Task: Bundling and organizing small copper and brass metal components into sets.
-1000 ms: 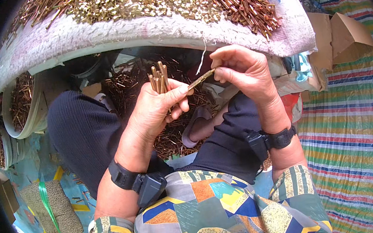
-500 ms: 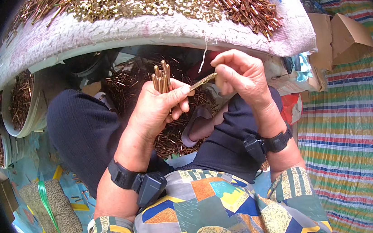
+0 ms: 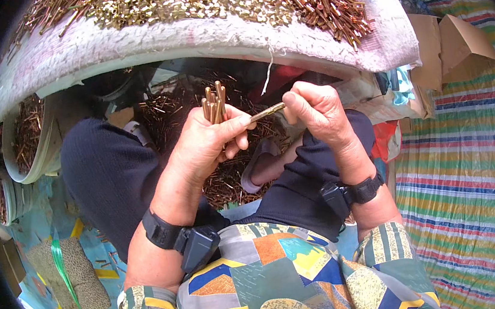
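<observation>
My left hand (image 3: 205,139) is closed around a small bundle of brown-gold thin tubes (image 3: 214,105), their ends sticking up above the fist. Between its thumb and forefinger it also pinches one end of a single thin tube (image 3: 268,112), which slants up to the right. At that tube's other end, my right hand (image 3: 318,111) is closed, thumb and fingers pinching the tip. Whether the right fingers hold anything else is hidden. Above both hands, a cloth-covered table (image 3: 187,43) bears many similar loose tubes (image 3: 329,10) and a heap of small pale-gold pieces (image 3: 183,1).
White buckets (image 3: 20,172) of brown tubes stand at the left. More tubes (image 3: 226,181) lie heaped between my legs. An open cardboard box (image 3: 459,48) sits right of the table, on a striped sheet (image 3: 462,192). A patterned cushion (image 3: 70,275) lies lower left.
My right hand has moved down slightly, its fingers now closed more tightly at the single tube's tip. The tube lies a little flatter. My left hand has hardly moved.
</observation>
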Tool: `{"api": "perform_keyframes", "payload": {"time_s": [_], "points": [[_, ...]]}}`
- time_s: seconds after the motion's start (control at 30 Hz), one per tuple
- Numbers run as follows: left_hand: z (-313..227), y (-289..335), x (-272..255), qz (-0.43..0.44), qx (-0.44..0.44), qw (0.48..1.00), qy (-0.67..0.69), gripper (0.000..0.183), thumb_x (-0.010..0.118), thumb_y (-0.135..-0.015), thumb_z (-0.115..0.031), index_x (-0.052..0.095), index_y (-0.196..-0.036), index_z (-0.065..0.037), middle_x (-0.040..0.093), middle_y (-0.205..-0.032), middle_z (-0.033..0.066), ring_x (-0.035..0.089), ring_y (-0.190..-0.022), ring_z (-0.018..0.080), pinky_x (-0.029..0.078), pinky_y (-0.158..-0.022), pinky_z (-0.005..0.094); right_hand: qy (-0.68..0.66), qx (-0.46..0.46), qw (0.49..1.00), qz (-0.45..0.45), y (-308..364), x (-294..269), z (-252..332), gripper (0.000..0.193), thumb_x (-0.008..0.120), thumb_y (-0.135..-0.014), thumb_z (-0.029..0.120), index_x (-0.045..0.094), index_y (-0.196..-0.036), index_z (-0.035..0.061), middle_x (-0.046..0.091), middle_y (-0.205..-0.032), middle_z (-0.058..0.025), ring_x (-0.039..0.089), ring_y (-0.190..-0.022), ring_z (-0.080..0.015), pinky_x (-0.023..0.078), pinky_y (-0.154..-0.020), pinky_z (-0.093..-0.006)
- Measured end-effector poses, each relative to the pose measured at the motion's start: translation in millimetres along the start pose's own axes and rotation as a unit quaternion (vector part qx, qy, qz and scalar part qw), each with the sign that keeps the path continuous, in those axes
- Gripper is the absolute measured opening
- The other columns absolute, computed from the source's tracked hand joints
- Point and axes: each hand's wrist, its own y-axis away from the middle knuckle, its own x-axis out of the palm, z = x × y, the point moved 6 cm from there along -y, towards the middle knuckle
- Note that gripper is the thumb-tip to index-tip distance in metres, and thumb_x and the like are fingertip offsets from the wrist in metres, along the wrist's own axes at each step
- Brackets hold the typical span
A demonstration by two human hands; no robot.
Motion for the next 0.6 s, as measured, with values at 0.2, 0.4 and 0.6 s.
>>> {"api": "perform_keyframes", "payload": {"time_s": [0.2,0.4,0.6], "points": [[0.2,-0.4,-0.5,-0.001,0.0,1.0,-0.002,0.016,0.064,-0.079,-0.018,0.062,-0.077,-0.003,0.056,-0.054,0.0025,0.045,-0.039,0.0058,0.032,-0.036,0.0165,-0.108,0.02,0.994,-0.009,0.3,4.6,7.0,0.008,0.058,-0.083,0.007,0.053,-0.087,0.0022,0.054,-0.079,-0.0007,0.051,-0.07,-0.0058,0.044,-0.063,-0.0203],[1.6,-0.9,-0.5,0.004,-0.005,1.0,-0.006,0.015,0.064,-0.079,-0.018,0.062,-0.077,-0.003,0.056,-0.054,0.0023,0.045,-0.039,0.0058,0.032,-0.036,0.0164,-0.087,0.047,0.984,0.146,5.1,0.2,-16.0,0.01,0.058,-0.084,0.01,0.052,-0.083,0.0021,0.054,-0.074,0.0003,0.049,-0.064,-0.0044,0.042,-0.057,-0.0189],[0.2,1.0,-3.1,0.001,-0.005,1.0,-0.004,0.015,0.064,-0.079,-0.018,0.062,-0.078,-0.003,0.056,-0.054,0.0023,0.045,-0.04,0.0059,0.032,-0.036,0.0165,-0.023,0.046,0.997,0.061,2.4,9.0,-1.1,0.014,0.055,-0.087,0.015,0.053,-0.081,0.0024,0.052,-0.064,0.0024,0.047,-0.056,-0.0036,0.039,-0.051,-0.0184]]}}
